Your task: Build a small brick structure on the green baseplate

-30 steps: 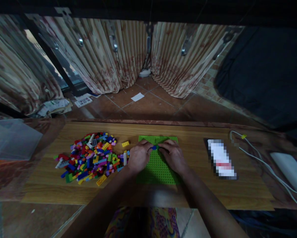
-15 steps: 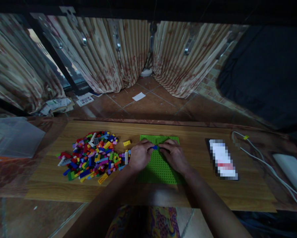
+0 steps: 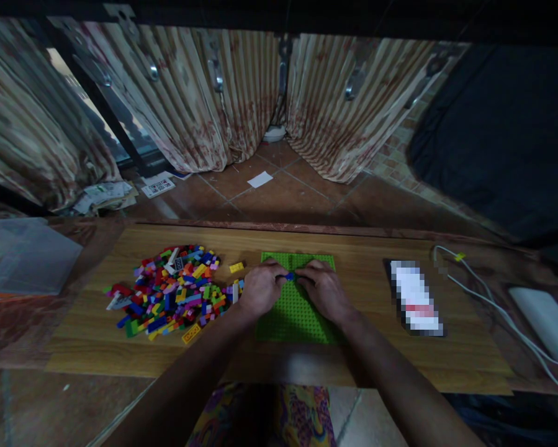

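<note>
A green studded baseplate (image 3: 293,320) lies flat on the wooden board (image 3: 372,347) in front of me. Both hands rest over its upper half. My left hand (image 3: 259,290) and my right hand (image 3: 321,289) meet fingertip to fingertip on a small blue brick (image 3: 290,276), pinched between them just above the plate. To the left lies a heap of loose coloured bricks (image 3: 171,293). A single yellow brick (image 3: 236,267) sits apart between the heap and the plate.
A phone (image 3: 414,298) lies at the right of the board. Beyond it run a white cable (image 3: 483,298) and a white flat device (image 3: 546,320). A clear plastic bag (image 3: 25,254) sits far left. Curtains and tiled floor lie behind.
Both hands stay on the blue brick over the plate, with only slight finger shifts. The view has drifted a little.
</note>
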